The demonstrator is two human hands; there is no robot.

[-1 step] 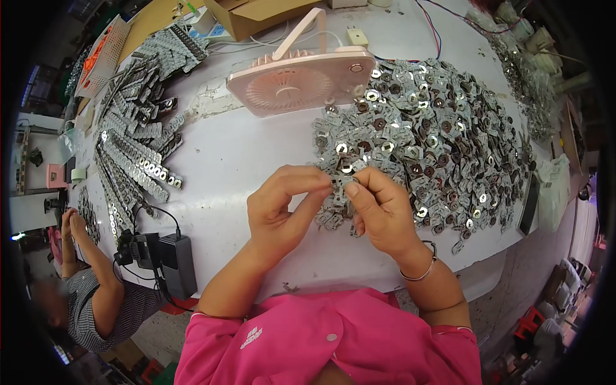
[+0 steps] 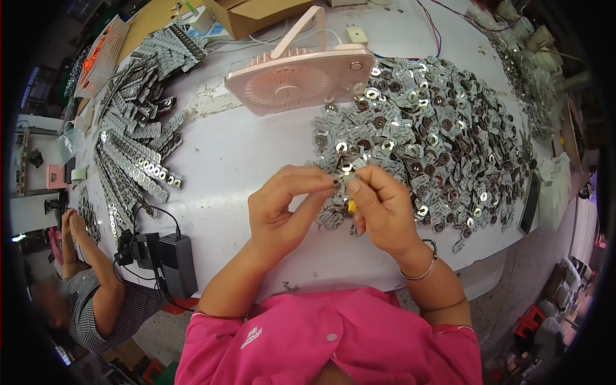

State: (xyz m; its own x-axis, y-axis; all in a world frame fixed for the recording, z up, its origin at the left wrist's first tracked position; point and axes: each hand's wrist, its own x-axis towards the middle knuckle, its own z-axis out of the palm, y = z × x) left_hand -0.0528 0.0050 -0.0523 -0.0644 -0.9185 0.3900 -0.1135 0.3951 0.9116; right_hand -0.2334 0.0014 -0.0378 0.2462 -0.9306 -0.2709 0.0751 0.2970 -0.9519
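Close together at the near left edge of a pile of small grey metal parts (image 2: 443, 141), my two hands meet over the table. A small metal part (image 2: 343, 182) lies between the fingertips, its details too fine to make out. My left hand (image 2: 279, 208) pinches at its left side with thumb and forefinger. On its right side the thumb and forefinger of my right hand (image 2: 385, 212) are closed. Below the right thumb shows a small yellow piece (image 2: 351, 206), mostly hidden by the fingers, so its kind cannot be told.
Beyond my hands stands a pink fan (image 2: 289, 83). Stacked metal strips (image 2: 131, 154) cover the table's left side, with a black box-shaped device (image 2: 176, 263) and cables nearer me. A white perforated basket (image 2: 102, 58) is far left. Another person's hands (image 2: 74, 224) are at left.
The yellow piece now shows below my right thumb, where it was not visible before. My hands have barely shifted, with the left fingertips slightly farther right.
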